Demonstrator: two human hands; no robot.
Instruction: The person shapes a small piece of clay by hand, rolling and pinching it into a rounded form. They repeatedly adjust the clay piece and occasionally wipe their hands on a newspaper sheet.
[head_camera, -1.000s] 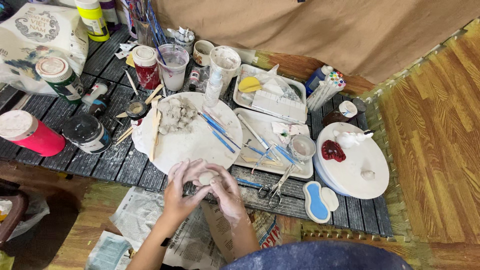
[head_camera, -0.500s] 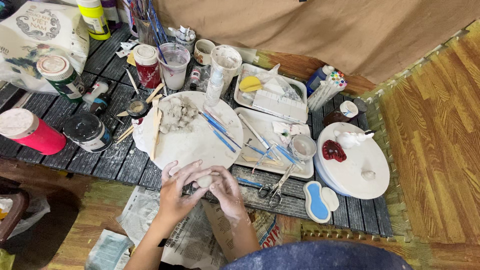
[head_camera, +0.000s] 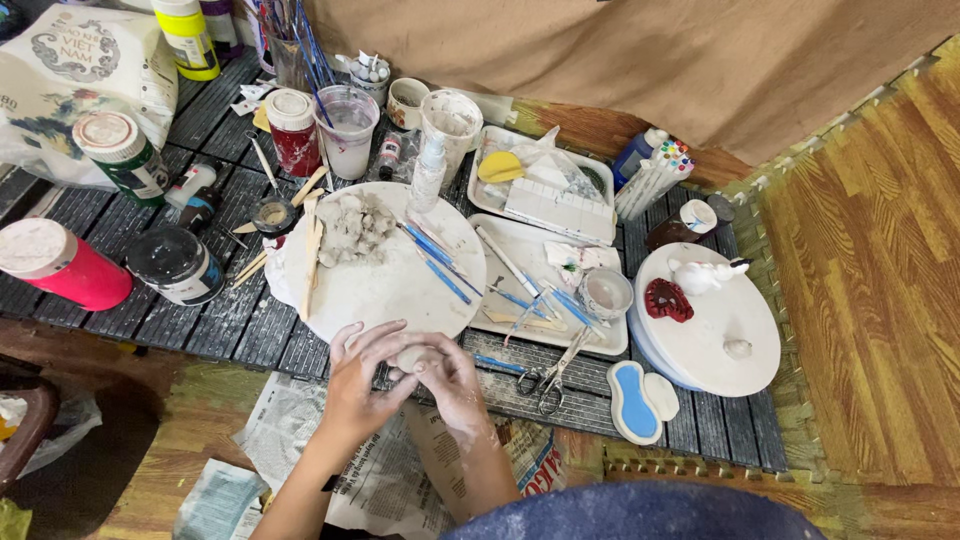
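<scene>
Your hands work at the desk's (head_camera: 250, 335) near edge, with open floor below and the round board (head_camera: 385, 280) just beyond. Your left hand (head_camera: 360, 385) and right hand (head_camera: 450, 385) close together around a clay lump (head_camera: 412, 358).

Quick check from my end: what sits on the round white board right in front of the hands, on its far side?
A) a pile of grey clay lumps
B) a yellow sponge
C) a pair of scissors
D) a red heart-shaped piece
A: the pile of grey clay lumps lies on the far part of the round white board, just beyond the left hand and right hand.
</scene>
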